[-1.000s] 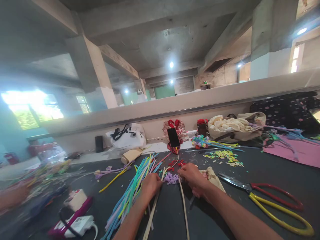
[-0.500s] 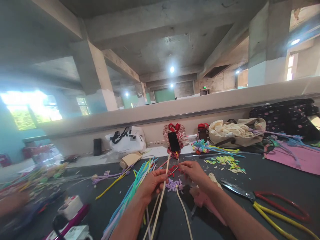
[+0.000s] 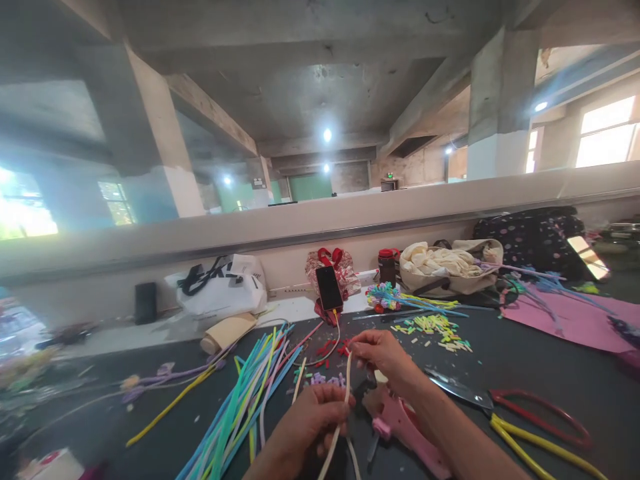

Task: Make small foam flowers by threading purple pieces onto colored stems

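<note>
Dark worktable (image 3: 525,360) carries uncut coloured tubes (image 3: 240,407) and scissors (image 3: 530,427). Left hand (image 3: 305,430) grips a cream strip (image 3: 341,417); right hand (image 3: 383,357) pinches its upper end. Assembly appears at an early stage, with most tubes unused.

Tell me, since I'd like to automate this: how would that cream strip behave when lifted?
The cream strip, pinched by the left hand and right hand, curves gently between them, so it is probably springy rather than limp. It looks thin, likely light. Its smooth surface may slip.
</note>
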Demonstrator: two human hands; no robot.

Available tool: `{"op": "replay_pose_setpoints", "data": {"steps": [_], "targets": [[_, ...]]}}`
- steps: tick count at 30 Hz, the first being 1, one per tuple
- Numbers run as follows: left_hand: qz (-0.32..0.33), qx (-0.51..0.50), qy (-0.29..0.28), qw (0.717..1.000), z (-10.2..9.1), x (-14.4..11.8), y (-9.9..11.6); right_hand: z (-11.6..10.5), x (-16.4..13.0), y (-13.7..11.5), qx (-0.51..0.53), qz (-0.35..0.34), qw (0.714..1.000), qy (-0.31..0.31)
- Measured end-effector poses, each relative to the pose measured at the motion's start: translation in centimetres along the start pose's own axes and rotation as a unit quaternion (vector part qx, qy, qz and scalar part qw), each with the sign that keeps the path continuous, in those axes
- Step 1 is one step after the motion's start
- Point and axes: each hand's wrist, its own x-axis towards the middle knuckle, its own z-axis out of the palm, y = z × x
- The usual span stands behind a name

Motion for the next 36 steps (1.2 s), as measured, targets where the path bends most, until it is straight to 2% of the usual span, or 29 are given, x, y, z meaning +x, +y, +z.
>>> {"op": "replay_pose_setpoints", "data": {"steps": [5,9,16,20,23,26,30,33,36], "targets": [[0.040,-0.053,0.052,0.996,-0.4,1.2,-0.9,1.4,-0.7,-0.2,0.017,0.023,0.998,-0.059],[0.058,-0.032,0.086,0.994,-1.2,1.6,-1.3,2.2,-1.3,-0.6,0.017,0.043,0.994,-0.100],[0.084,0.000,0.098,0.992,-1.5,0.9,-0.6,2.4,-1.6,-1.3,-0.076,0.051,0.993,-0.069],[0.111,0.030,0.121,0.986,-2.2,0.5,-0.1,2.9,-1.5,-0.2,-0.126,0.057,0.989,-0.053],[0.122,0.087,0.146,0.978,-2.5,0.3,0.4,3.3,-1.3,0.9,-0.108,0.064,0.991,-0.037],[0.117,0.080,0.137,0.980,-2.7,0.3,0.9,3.3,-1.1,1.5,-0.046,0.067,0.996,-0.022],[0.138,0.024,0.130,0.982,-3.3,0.5,1.1,3.3,-0.8,1.5,0.024,0.088,0.995,-0.048],[0.133,0.044,0.113,0.984,-3.9,0.6,1.0,3.3,-1.0,1.2,0.035,0.126,0.988,-0.081],[0.134,0.056,0.101,0.984,-4.1,0.7,0.8,3.3,-1.3,0.9,0.029,0.139,0.986,-0.087]]}}
